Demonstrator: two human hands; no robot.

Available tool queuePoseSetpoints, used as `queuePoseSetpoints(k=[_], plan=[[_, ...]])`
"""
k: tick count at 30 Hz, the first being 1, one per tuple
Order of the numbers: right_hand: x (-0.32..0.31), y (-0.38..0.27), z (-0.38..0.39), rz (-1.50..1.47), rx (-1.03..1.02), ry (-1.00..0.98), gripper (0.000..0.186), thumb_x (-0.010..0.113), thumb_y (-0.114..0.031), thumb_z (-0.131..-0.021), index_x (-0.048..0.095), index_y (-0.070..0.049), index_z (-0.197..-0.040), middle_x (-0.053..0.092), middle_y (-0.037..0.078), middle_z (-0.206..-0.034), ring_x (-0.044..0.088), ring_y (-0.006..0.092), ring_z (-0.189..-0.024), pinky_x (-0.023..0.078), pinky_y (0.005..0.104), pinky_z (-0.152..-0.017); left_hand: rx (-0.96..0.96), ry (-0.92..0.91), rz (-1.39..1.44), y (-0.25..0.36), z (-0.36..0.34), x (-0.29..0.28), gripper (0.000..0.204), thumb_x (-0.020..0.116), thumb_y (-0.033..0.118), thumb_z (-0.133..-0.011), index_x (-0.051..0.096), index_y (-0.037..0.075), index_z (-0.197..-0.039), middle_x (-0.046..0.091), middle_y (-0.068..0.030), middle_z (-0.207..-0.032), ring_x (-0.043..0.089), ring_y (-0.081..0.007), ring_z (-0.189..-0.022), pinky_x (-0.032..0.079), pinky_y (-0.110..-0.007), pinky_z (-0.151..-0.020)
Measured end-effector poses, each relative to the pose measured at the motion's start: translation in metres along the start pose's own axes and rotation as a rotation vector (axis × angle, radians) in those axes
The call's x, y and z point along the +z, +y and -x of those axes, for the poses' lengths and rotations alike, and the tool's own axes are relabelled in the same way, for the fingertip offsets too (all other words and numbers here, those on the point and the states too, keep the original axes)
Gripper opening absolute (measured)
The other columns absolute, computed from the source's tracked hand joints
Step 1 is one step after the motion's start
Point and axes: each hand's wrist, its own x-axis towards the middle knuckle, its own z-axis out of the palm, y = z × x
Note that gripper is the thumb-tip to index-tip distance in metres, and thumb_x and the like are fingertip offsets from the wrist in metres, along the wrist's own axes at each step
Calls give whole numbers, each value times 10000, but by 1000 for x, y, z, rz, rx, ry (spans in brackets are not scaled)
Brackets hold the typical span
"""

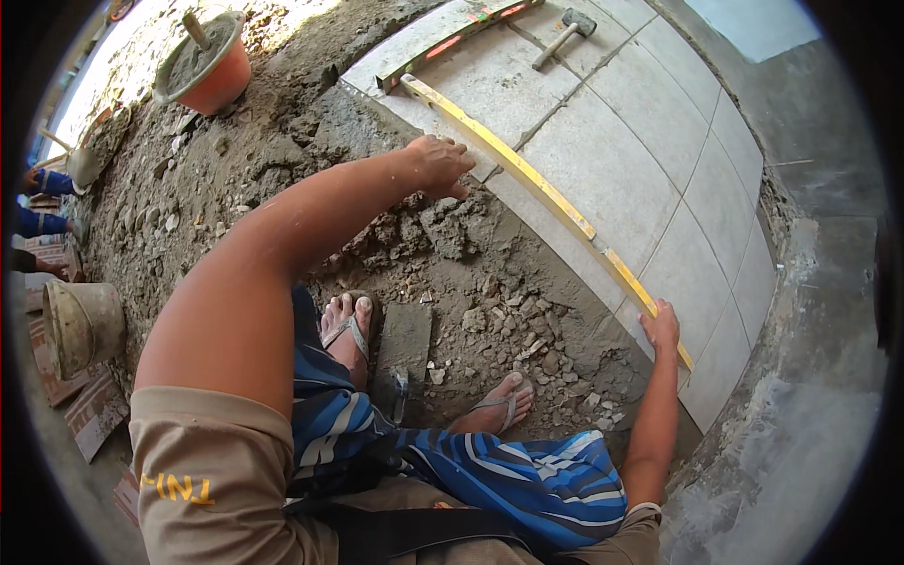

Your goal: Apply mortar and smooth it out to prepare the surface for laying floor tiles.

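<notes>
My right hand [662, 325] is closed round the near right end of a long yellow bar [527, 176], which looks like a spirit level. The bar lies across pale grey floor tiles [603, 141], close to their left edge. Over the mortar beside that edge, my left hand [441, 168] hovers with fingers stretched out and apart, holding nothing. The bar's far end meets a dark level or straightedge [447, 45] with red marks. A mallet [565, 38] with a black head rests on the far tiles. Between my feet lies a flat grey trowel [403, 344], its handle toward me.
Rough soil, wet mortar [452, 231] and loose stones [527, 334] border the tiles. An orange bucket [215, 80] of mortar stands far left, a dirty pale bucket [83, 325] nearer. Other people's hands [58, 270] show at the left rim. A concrete wall [838, 188] bounds the right.
</notes>
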Motion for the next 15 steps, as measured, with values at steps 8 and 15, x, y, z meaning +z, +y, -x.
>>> queuePoseSetpoints(k=[8,15], plan=[[-4,-3,4,-31,-6,0,479,804,-273,-836,613,-34,-1204,615,210,-1221,623,433,-1138,520,499,-957,120,132,-42,15,-5,40,814,436,691,-994,366,148,-1597,261,-169,-1688,272,-354,-1552,258,-530,-1248],[-4,-4,7,-76,-24,15,454,806,-254,-828,619,-30,-1177,617,206,-1173,621,435,-1112,514,507,-938,102,170,-5,24,-3,53,831,372,674,-1023,327,83,-1606,224,-180,-1699,217,-363,-1570,214,-488,-1268]])
